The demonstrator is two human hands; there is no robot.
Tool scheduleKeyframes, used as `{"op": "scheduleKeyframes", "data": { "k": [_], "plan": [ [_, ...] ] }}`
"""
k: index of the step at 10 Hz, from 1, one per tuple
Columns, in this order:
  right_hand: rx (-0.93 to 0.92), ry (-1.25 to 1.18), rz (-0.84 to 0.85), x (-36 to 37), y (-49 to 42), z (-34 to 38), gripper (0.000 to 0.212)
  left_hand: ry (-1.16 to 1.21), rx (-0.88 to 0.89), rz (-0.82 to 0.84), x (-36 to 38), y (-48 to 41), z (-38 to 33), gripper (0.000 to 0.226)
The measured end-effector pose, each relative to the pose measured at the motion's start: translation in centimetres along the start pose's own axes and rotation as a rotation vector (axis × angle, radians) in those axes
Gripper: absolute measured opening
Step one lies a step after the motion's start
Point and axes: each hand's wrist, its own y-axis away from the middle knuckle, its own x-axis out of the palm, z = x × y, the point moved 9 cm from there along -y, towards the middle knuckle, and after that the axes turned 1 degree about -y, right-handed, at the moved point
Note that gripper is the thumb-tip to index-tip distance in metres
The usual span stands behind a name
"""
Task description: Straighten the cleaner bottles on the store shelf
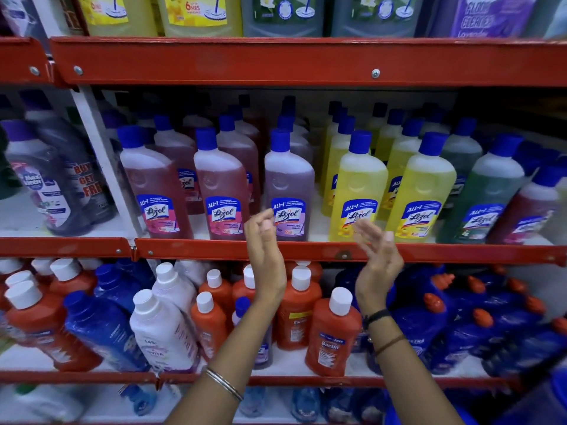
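Blue-capped Lizol cleaner bottles stand in rows on the middle shelf (306, 251). In the front row are two pink bottles (155, 182), a purple bottle (288, 182), two yellow bottles (359, 185), a green bottle (487, 191) and a dark red one at the far right. My left hand (265, 240) is raised in front of the shelf edge, just left of the purple bottle, fingers loosely curled and holding nothing. My right hand (377, 256) hovers below the nearer yellow bottle with fingers spread, slightly blurred, touching no bottle.
The lower shelf holds orange Bactin bottles (331, 329), white and blue bottles (104, 326), and blue bottles with orange caps at right. Large refill jugs (199, 13) fill the top shelf. Wrapped dark bottles (58, 179) stand beyond a white upright at left.
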Motion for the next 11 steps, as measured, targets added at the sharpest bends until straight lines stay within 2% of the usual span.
{"op": "scheduleKeyframes", "data": {
  "k": [1,2,3,5,7,10,11],
  "plan": [
    [-0.08,0.108,-0.015,-3.4,-2.9,1.4,0.051,-0.008,0.004,0.234,6.6,2.2,0.1,0.038],
    [0.043,0.224,0.117,-4.6,-5.0,-0.2,0.057,-0.025,-0.156,0.453,12.5,4.3,0.7,0.058],
    [0.13,0.251,0.209,-3.4,-4.5,-2.4,0.064,0.043,-0.277,0.502,13.2,4.5,1.8,0.079],
    [0.192,0.154,0.167,-3.9,-4.0,-2.9,0.06,0.074,-0.322,0.531,13.3,4.7,2.3,0.096],
    [0.187,0.148,0.145,-4.2,-3.8,-2.6,0.048,0.115,-0.332,0.531,13.2,4.4,2.2,0.089],
    [0.203,0.147,0.174,-3.9,-4.4,-2.4,0.047,0.085,-0.35,0.522,13.2,4.3,2.4,0.093],
    [0.109,0.211,0.136,-5.6,-3.6,-1.9,0.051,0.103,-0.317,0.435,12.0,3.8,2.0,0.078]
  ]
}}
